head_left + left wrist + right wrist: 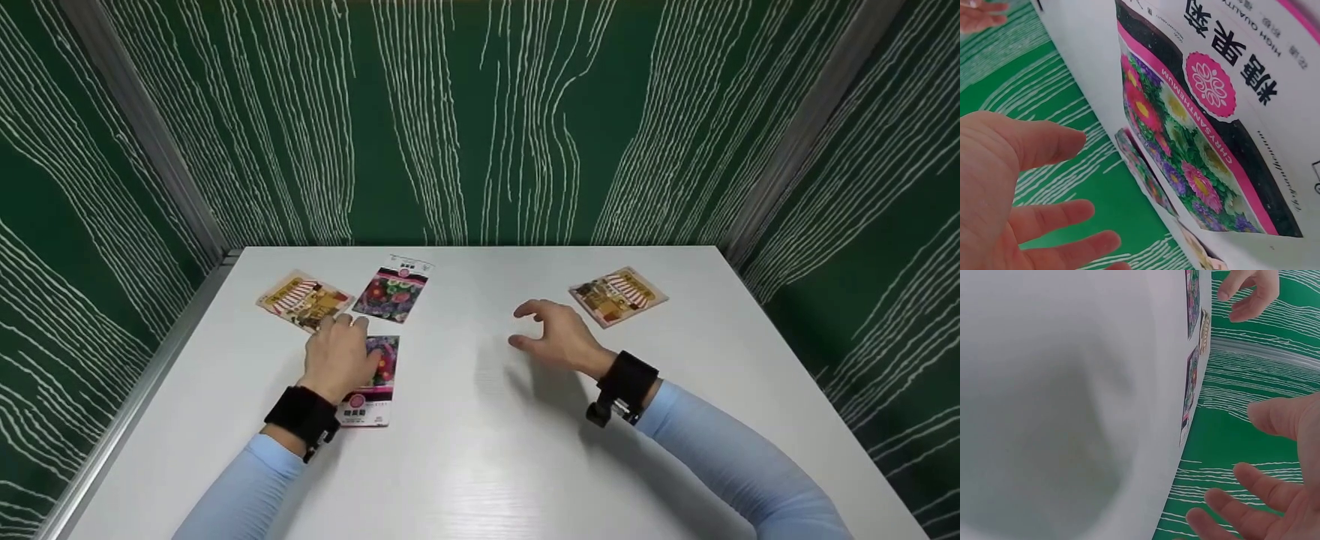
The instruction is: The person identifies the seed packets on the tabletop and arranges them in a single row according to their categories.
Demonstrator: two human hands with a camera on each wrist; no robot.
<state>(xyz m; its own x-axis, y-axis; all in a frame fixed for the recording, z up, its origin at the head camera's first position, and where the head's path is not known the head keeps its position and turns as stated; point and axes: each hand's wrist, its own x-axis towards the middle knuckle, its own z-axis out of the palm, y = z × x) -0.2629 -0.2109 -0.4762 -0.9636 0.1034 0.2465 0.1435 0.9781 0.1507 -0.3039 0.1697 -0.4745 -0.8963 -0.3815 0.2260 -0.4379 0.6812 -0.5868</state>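
My left hand (339, 361) is held over a chrysanthemum seed packet (377, 411) on the left of the table, with a gap between them in the left wrist view. Flowers, a black band and a pink seal mark this packet. The left fingers are spread and hold nothing. Ahead of them lie a yellow packet (304, 298) with a red-striped awning and a second chrysanthemum packet (393, 291). My right hand (562, 337) hovers over the table, its fingers loosely bent with nothing between them. Just beyond it lies another yellow awning packet (619, 295).
The white table (480, 465) has green walls (405, 120) with white wavy lines behind it and on both sides. Grey metal posts (150, 127) stand at the corners. A black camera strap (626, 386) is on each wrist.
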